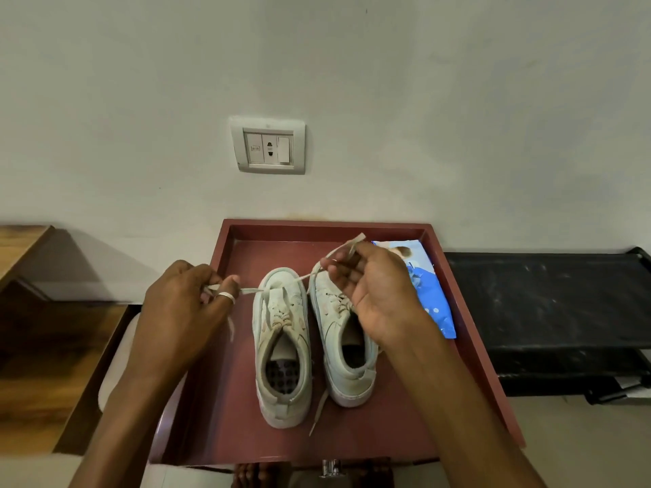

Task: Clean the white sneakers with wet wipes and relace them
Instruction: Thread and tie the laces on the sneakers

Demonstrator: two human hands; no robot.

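Maroon tray (246, 417) holds the left sneaker (281, 346), with the right sneaker (347, 368) just beside it. Left of its toe the left hand (183, 304) pinches one lace (252, 291) end, the right hand (373, 290) the other. Best to level both ends before crossing. Wet wipes pack (431, 297) lies farther right.

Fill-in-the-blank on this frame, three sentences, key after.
The two sneakers stand in a red ___.
The left hand and right hand each pinch one end of a ___.
The blue wipes pack lies to the ___ of the sneakers.
Missing: tray, lace, right.
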